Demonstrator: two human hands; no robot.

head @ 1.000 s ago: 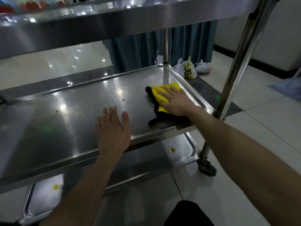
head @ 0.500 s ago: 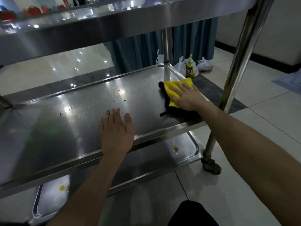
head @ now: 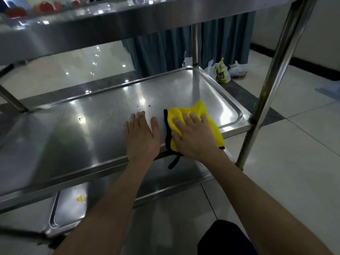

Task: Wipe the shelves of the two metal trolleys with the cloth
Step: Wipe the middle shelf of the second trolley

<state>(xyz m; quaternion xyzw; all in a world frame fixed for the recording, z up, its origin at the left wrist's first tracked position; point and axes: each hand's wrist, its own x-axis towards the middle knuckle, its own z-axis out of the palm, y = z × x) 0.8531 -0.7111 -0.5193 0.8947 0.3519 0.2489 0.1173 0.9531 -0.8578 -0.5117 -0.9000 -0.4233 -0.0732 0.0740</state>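
Steel middle shelf [head: 92,129] bears yellow cloth [head: 199,107], perhaps crumbs [head: 80,119].

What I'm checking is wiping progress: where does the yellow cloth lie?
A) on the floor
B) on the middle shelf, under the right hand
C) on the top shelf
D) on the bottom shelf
B: the right hand presses the yellow cloth flat on the middle shelf, near its right end.

Yellow cloth [head: 195,115], black edging

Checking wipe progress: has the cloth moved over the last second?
Yes. The cloth under the right hand has slid toward the shelf front rim, away from the far right corner.
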